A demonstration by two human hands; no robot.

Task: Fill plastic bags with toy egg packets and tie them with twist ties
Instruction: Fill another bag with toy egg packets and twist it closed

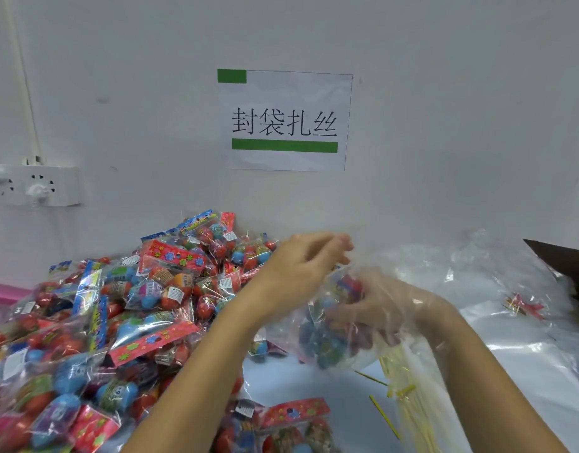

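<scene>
Your left grip (306,259) is up above the clear plastic bag (334,328), fingers bent and pinching the bag's upper edge near its mouth, though it's blurry enough that you can't make out exactly how the fingertips sit; your right grip (376,308) is down inside the bag, seen through the film, fingers curled round a toy egg packet (343,289) with more blue and red eggs bunched under it in the bag; the bag itself hangs just over the bench (301,380), between your two forearms. Off to your left there's the big heap of egg packets (118,322), red and blue header cards all over, running right up against the wall (445,125); one more packet (294,420) lies near the bottom edge between your arms. Yellow twist ties (402,403) are in a loose clear sleeve just under your right wrist, a few strays lying on the bench beside it; flat empty bags (526,354) are spread over on the right. On the wall: a paper sign (285,120) with green bars, and a white power strip (33,184) on the left.
</scene>
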